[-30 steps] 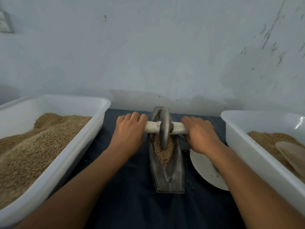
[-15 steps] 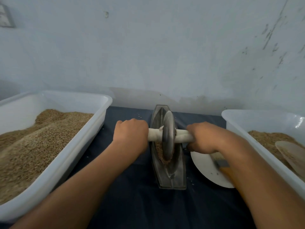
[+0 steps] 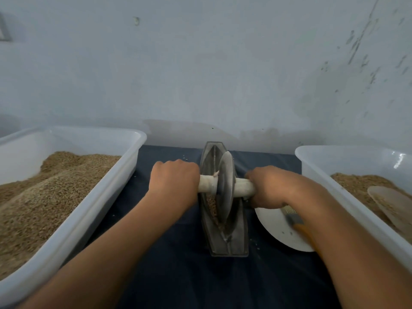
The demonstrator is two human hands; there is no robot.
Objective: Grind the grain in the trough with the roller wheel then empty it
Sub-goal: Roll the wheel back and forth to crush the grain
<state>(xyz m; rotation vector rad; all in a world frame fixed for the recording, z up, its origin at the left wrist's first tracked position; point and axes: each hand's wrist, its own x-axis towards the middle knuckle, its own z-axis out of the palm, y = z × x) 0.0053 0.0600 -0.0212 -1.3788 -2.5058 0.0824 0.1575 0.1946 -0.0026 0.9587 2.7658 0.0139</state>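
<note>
Trough [image 3: 238,237] holding grain [image 3: 211,202] (under roller wheel [image 3: 226,186]), grain-filled tubs [image 3: 73,221] flanking

no readable text, labels, brands or numbers on any surface in view

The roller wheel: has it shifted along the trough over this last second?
Yes. The roller wheel has rolled from the trough's far end toward the person, covering more of the grain. The left hand and right hand kept their grip on its handle. Both tubs, plate and brush stayed put.
</note>
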